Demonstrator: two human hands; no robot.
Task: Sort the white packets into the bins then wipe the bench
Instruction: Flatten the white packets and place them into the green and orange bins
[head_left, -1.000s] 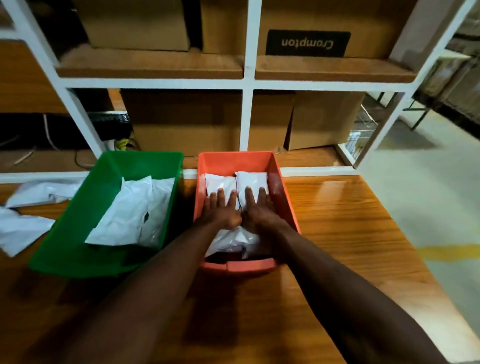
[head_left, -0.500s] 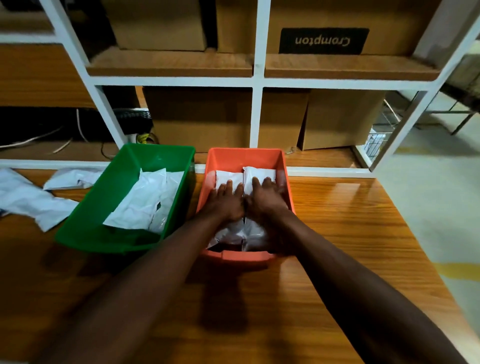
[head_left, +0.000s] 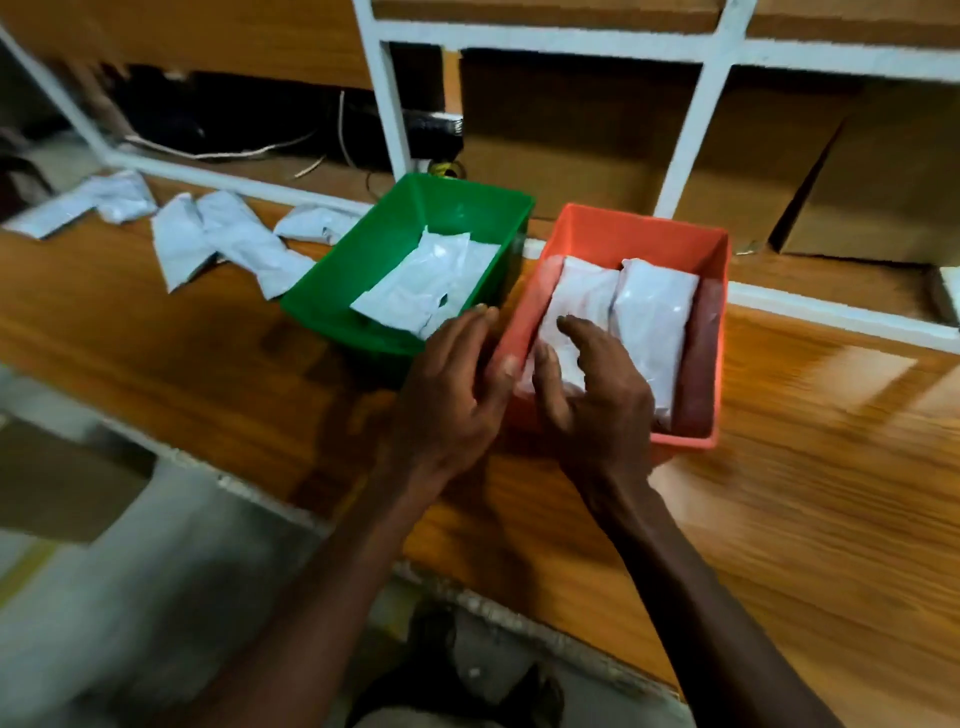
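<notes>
We hold both hands at the near end of the orange bin (head_left: 623, 236), which stands on the wooden bench (head_left: 779, 467). Our left hand (head_left: 452, 400) is just outside the bin's left wall, fingers straight and spread loose, gripping nothing; its fingertips (head_left: 485, 312) reach over the gap toward the green bin (head_left: 363, 270), which sits just left of the orange one, while its thumb lies against the orange wall. Our right hand (head_left: 597, 395) is over the near end of the orange bin, fingers loosely curled and parted, closed on nothing; whether they touch the packet beneath we cannot tell. Under and just beyond those fingers lie two white packets side by side in the orange bin, the left packet (head_left: 576, 306) partly covered by the hand and the right packet (head_left: 654, 322) clear of it, just to the right of the fingers. Beyond the left fingertips a flat white packet (head_left: 421, 286) lies in the green bin. Well off to the left of the left hand, loose white packets (head_left: 228, 244) are strewn on the bench. Past both bins stands a white shelf frame (head_left: 691, 130) with cardboard boxes (head_left: 857, 187) behind it.
</notes>
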